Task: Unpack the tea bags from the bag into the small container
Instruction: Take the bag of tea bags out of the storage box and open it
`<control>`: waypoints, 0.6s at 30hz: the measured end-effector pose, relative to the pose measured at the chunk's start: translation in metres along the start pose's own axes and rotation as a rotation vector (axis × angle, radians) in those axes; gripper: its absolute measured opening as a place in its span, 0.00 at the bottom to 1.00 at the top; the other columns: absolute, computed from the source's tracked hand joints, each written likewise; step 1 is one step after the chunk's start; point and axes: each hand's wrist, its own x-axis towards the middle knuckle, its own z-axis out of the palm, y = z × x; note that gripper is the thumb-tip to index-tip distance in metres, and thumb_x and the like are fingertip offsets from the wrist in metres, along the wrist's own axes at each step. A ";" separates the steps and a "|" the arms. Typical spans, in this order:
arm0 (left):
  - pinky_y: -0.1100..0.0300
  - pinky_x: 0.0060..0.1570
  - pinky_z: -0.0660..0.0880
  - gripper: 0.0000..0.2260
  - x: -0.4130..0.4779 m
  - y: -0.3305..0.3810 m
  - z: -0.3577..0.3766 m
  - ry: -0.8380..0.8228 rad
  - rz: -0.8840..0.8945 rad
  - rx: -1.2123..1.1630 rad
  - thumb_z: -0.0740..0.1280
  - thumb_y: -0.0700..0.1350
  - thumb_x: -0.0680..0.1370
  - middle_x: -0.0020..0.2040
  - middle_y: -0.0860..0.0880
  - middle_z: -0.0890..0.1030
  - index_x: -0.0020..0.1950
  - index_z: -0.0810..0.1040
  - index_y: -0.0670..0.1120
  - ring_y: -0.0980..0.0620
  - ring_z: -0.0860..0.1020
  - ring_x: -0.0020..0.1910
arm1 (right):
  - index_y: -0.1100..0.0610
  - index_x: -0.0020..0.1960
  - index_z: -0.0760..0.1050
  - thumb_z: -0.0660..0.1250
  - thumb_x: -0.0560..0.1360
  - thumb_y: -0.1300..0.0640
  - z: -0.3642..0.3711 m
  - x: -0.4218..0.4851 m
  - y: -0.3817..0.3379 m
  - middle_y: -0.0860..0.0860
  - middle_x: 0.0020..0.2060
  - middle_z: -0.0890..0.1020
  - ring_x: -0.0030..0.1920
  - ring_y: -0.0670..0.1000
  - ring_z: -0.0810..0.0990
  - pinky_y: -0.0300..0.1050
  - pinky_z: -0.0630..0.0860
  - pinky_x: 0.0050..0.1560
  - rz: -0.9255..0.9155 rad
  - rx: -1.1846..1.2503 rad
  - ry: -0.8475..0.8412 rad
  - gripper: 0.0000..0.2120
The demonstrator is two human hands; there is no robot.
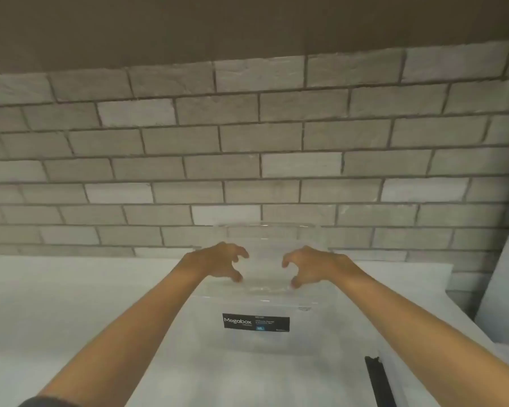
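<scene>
Container: a clear plastic container [312,333] stands upright on the white counter [71,289], centre of the scene, its far side close to the brick wall [247,142]. The walls are see-through, so the outline is faint. The far rim shows as a thin bright line against the bricks.
Label: a black label [256,322] reading "Megabox" sits on the container's near wall. The smaller print is too blurred to read.
Left hand: the left hand [218,259] is at the left part of the container's near rim, palm down, fingers curled claw-like, thumb tip down at the rim.
Right hand: the right hand [312,265] mirrors it at the right part of the near rim, fingers curled, thumb tip at the rim.
Grip: cannot tell for either hand. The clear plastic and blur hide whether fingers and thumb pinch the rim or only hover at it.
Spacing: the hands are near each other but apart, with a gap between the fingertips.
Arms: both forearms are bare and reach in from the near edge. A dark sleeve [41,402] shows at the near left corner.
Other items: a black strip [376,380] lies on the counter near right of the container. A pale grey panel [506,274] leans at the far right.
</scene>
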 end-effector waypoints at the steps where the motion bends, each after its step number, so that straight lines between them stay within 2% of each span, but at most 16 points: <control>1: 0.56 0.61 0.69 0.29 0.003 -0.002 0.002 -0.050 -0.017 0.034 0.73 0.47 0.74 0.68 0.47 0.73 0.73 0.67 0.51 0.47 0.73 0.65 | 0.51 0.70 0.66 0.72 0.72 0.52 0.003 0.003 -0.001 0.54 0.65 0.68 0.59 0.55 0.73 0.49 0.73 0.58 0.023 -0.019 -0.057 0.28; 4: 0.55 0.62 0.70 0.30 0.016 -0.010 0.011 -0.163 -0.053 0.119 0.73 0.47 0.73 0.68 0.48 0.72 0.73 0.67 0.51 0.47 0.73 0.65 | 0.52 0.70 0.67 0.73 0.72 0.55 0.014 0.012 -0.001 0.55 0.65 0.69 0.63 0.56 0.73 0.52 0.73 0.62 0.060 -0.073 -0.134 0.29; 7: 0.54 0.62 0.72 0.27 0.031 -0.022 0.020 -0.227 -0.064 0.201 0.72 0.45 0.74 0.67 0.50 0.74 0.72 0.69 0.52 0.48 0.74 0.63 | 0.53 0.70 0.69 0.70 0.73 0.58 0.024 0.017 0.001 0.56 0.64 0.69 0.58 0.57 0.76 0.52 0.74 0.60 0.090 -0.095 -0.158 0.26; 10: 0.57 0.50 0.73 0.23 0.035 -0.033 0.027 -0.190 -0.058 0.233 0.70 0.38 0.73 0.57 0.45 0.79 0.67 0.74 0.46 0.45 0.78 0.55 | 0.59 0.65 0.74 0.67 0.75 0.63 0.029 0.017 0.001 0.58 0.62 0.71 0.54 0.59 0.78 0.52 0.76 0.58 0.085 -0.063 -0.110 0.18; 12: 0.56 0.42 0.71 0.16 0.033 -0.036 0.027 -0.116 -0.030 0.195 0.68 0.34 0.72 0.47 0.37 0.77 0.60 0.77 0.38 0.39 0.79 0.53 | 0.63 0.58 0.78 0.62 0.75 0.66 0.027 0.015 0.001 0.60 0.59 0.74 0.54 0.62 0.78 0.52 0.76 0.54 0.058 -0.092 -0.026 0.13; 14: 0.55 0.39 0.72 0.07 0.032 -0.040 0.022 -0.028 -0.001 0.192 0.66 0.33 0.72 0.38 0.42 0.76 0.47 0.80 0.40 0.38 0.81 0.49 | 0.64 0.52 0.79 0.59 0.75 0.66 0.019 0.009 0.000 0.59 0.55 0.78 0.54 0.61 0.78 0.51 0.73 0.49 0.034 -0.125 0.060 0.11; 15: 0.56 0.38 0.71 0.06 0.031 -0.042 0.017 0.018 0.011 0.206 0.65 0.34 0.72 0.34 0.46 0.74 0.38 0.79 0.43 0.40 0.81 0.45 | 0.63 0.50 0.79 0.58 0.75 0.65 0.012 0.005 -0.001 0.58 0.53 0.79 0.54 0.60 0.78 0.49 0.72 0.49 0.020 -0.136 0.096 0.11; 16: 0.58 0.38 0.69 0.11 0.029 -0.042 0.010 0.062 0.026 0.210 0.65 0.36 0.73 0.30 0.49 0.72 0.32 0.74 0.46 0.43 0.79 0.40 | 0.62 0.50 0.79 0.58 0.76 0.65 0.003 0.000 -0.002 0.57 0.53 0.79 0.55 0.59 0.78 0.48 0.71 0.50 0.007 -0.132 0.131 0.11; 18: 0.59 0.38 0.66 0.17 0.021 -0.038 -0.009 0.137 0.077 0.220 0.65 0.40 0.76 0.29 0.50 0.69 0.29 0.65 0.47 0.47 0.74 0.37 | 0.57 0.51 0.80 0.59 0.76 0.63 -0.017 -0.012 -0.003 0.53 0.54 0.80 0.57 0.56 0.77 0.45 0.70 0.52 -0.013 -0.129 0.200 0.12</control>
